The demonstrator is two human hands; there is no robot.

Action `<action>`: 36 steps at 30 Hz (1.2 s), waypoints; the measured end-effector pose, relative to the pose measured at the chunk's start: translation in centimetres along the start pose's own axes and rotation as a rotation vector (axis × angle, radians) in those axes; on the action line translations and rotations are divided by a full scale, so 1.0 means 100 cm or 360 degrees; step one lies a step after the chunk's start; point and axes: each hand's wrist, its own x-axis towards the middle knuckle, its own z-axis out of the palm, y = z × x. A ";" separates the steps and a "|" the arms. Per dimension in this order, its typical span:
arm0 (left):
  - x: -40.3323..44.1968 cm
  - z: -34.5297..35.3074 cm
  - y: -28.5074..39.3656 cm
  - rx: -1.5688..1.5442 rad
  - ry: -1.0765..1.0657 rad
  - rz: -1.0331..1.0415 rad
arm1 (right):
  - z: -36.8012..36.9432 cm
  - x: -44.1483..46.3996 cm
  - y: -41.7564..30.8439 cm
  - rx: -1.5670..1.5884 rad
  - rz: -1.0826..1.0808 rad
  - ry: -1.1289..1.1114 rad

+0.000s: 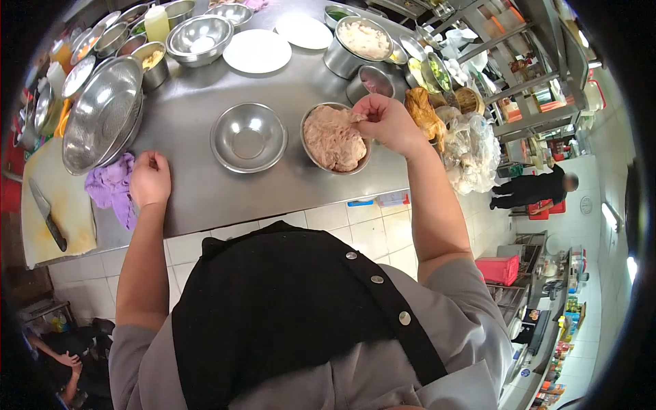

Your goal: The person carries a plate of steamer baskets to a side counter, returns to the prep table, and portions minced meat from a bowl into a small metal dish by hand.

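My right hand [388, 125] is over the right rim of a metal bowl, its thumb and fingers pinching the edge of the pale pink raw ground meat [333, 139]. The meat fills that bowl [305, 153] in a lump. To its left is an empty stainless steel bowl [249, 139]. My left hand [150, 180] rests on the steel table in a loose fist, right against a crumpled purple cloth [113, 186]. Nothing shows in its curled fingers.
A knife [49, 217] lies on a worn cutting board [75, 236] at left. Large colanders [102, 113] stand beside it. White plates [257, 51], a pot of chopped food [364, 39], a cooked bird [424, 113] and plastic bags [471, 150] line the back and right. A person [536, 189] stands far right.
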 end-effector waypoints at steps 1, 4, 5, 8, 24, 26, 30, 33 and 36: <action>0.001 0.000 0.001 0.0007 0.0000 -0.0014 | -0.002 0.000 0.005 0.0018 -0.0034 0.0004; 0.001 -0.001 0.007 0.0097 -0.0049 -0.0089 | -0.006 -0.001 0.008 0.0146 -0.0093 -0.0017; 0.002 0.001 0.006 0.0112 -0.0029 -0.0074 | -0.008 0.001 0.009 0.0148 -0.0096 -0.0037; 0.002 0.007 -0.002 0.0155 0.0004 -0.0033 | -0.010 0.000 0.015 -0.0021 -0.0083 -0.0100; 0.000 0.001 -0.002 0.0048 -0.0035 0.0063 | 0.065 0.001 -0.025 -0.1855 -0.0646 -0.0212; -0.001 -0.002 0.001 0.0012 -0.0030 0.0071 | 0.069 0.005 -0.025 -0.1829 -0.0612 -0.0205; -0.001 -0.001 -0.006 -0.0095 -0.0024 0.0169 | 0.061 0.008 -0.028 -0.1780 -0.0420 -0.0228; 0.000 -0.001 -0.008 -0.0159 -0.0013 0.0199 | 0.052 0.001 -0.053 -0.1681 -0.0152 -0.0307; -0.001 0.000 -0.010 -0.0192 -0.0013 0.0234 | 0.059 -0.005 -0.044 -0.1573 -0.0542 -0.0198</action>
